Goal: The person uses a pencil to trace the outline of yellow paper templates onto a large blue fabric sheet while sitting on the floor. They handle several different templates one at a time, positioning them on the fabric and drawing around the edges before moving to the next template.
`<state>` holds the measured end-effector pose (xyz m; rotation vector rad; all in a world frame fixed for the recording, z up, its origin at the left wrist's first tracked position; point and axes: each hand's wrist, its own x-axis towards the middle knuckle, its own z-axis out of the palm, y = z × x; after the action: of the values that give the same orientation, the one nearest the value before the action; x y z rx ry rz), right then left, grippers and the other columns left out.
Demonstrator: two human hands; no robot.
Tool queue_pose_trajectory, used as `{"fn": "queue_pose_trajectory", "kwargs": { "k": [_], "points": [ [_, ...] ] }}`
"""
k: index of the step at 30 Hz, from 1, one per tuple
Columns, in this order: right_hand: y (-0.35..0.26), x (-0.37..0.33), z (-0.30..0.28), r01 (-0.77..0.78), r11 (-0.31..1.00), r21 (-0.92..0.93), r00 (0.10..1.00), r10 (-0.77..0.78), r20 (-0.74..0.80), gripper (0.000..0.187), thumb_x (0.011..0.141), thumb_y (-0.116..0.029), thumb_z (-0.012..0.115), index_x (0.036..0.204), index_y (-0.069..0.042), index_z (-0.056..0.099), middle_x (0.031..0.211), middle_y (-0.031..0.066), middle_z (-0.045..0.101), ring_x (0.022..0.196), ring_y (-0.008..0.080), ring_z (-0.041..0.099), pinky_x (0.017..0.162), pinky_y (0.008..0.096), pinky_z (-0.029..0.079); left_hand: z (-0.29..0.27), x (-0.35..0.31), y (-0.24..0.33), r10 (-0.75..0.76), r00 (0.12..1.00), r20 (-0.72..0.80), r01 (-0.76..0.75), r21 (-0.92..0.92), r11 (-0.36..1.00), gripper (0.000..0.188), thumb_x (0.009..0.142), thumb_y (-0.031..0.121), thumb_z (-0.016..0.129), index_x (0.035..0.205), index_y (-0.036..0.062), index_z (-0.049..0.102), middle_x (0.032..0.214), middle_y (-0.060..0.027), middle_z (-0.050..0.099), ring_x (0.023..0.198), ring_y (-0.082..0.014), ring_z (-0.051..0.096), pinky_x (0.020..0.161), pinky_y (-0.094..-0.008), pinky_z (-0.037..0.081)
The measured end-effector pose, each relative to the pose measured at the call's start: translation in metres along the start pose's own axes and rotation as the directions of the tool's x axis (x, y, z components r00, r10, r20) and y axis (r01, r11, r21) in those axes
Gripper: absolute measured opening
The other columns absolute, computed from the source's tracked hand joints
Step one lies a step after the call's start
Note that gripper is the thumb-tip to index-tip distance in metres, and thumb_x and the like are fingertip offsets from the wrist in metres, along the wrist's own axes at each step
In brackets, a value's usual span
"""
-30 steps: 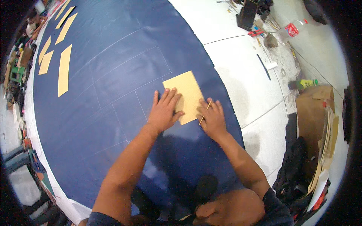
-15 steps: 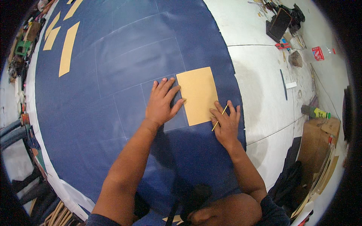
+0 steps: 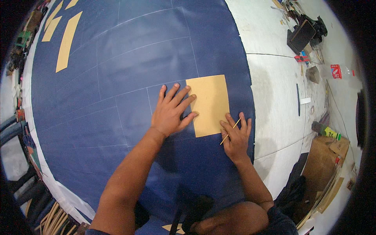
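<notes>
Both hands rest on the blue fabric (image 3: 129,78). My left hand (image 3: 171,111) lies flat, fingers spread, tips pressing the tan card template's (image 3: 209,102) 9 o'clock edge. My right hand (image 3: 236,136) sits at the card's 5 o'clock corner, pinching a thin yellow stick (image 3: 230,131). Chalk lines (image 3: 149,45) cross the cloth.

Card (image 3: 209,103) lies on cloth (image 3: 117,78), right of left hand's fingers (image 3: 178,96), ahead of right hand's fingers (image 3: 235,123). Stick (image 3: 230,131) lies across right fingers. Strips (image 3: 66,39) far ahead-left of left fingers. Bottle (image 3: 340,71) far right on floor (image 3: 274,86).
</notes>
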<state>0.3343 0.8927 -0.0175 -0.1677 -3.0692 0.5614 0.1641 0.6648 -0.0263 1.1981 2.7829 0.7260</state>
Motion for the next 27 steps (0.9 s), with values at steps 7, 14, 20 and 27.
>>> {"fn": "queue_pose_trajectory", "kwargs": {
  "k": [7,14,20,27],
  "points": [
    [0.0014,-0.0007,0.0006,-0.007,1.000,-0.015,1.000,0.008,0.029,0.029,0.097,-0.026,0.066,0.125,-0.019,0.070,0.151,-0.0004,0.055,0.149,0.0410,0.032,0.122,0.0656,0.014,-0.0024,0.0005,0.0001,0.000,1.000,0.024,0.000,-0.022,1.000,0.054,0.087,0.044,0.076,0.133,0.0173,0.065,0.148,-0.0104,0.055,0.142,-0.0382,0.044,0.119,-0.0650,0.024],
    [0.0021,-0.0002,0.0000,-0.003,1.000,0.000,1.000,0.003,0.028,0.028,0.098,-0.025,0.064,0.125,-0.018,0.070,0.151,0.0021,0.056,0.149,0.0421,0.032,0.121,0.0658,0.015,0.0033,-0.0025,-0.0030,0.010,1.000,0.002,-0.010,-0.008,1.000,0.056,0.087,0.045,0.075,0.135,0.0171,0.065,0.150,-0.0106,0.054,0.142,-0.0386,0.043,0.119,-0.0647,0.023],
    [0.0027,0.0000,0.0031,0.010,1.000,0.004,1.000,-0.010,0.002,0.031,0.098,-0.024,0.065,0.129,-0.020,0.068,0.151,0.0013,0.056,0.148,0.0421,0.034,0.121,0.0654,0.016,0.0024,-0.0011,-0.0051,0.028,0.999,-0.016,-0.028,0.008,1.000,0.056,0.089,0.046,0.073,0.136,0.0177,0.064,0.151,-0.0104,0.053,0.143,-0.0396,0.043,0.119,-0.0633,0.023],
    [0.0034,-0.0009,0.0033,0.040,0.999,-0.009,0.999,-0.040,-0.032,0.029,0.097,-0.026,0.067,0.125,-0.020,0.071,0.150,0.0010,0.056,0.148,0.0415,0.034,0.121,0.0649,0.016,0.0003,-0.0008,-0.0034,0.032,0.999,-0.008,-0.032,0.008,0.999,0.055,0.089,0.047,0.073,0.135,0.0177,0.064,0.150,-0.0100,0.054,0.142,-0.0386,0.044,0.119,-0.0632,0.024]
  ]
}}
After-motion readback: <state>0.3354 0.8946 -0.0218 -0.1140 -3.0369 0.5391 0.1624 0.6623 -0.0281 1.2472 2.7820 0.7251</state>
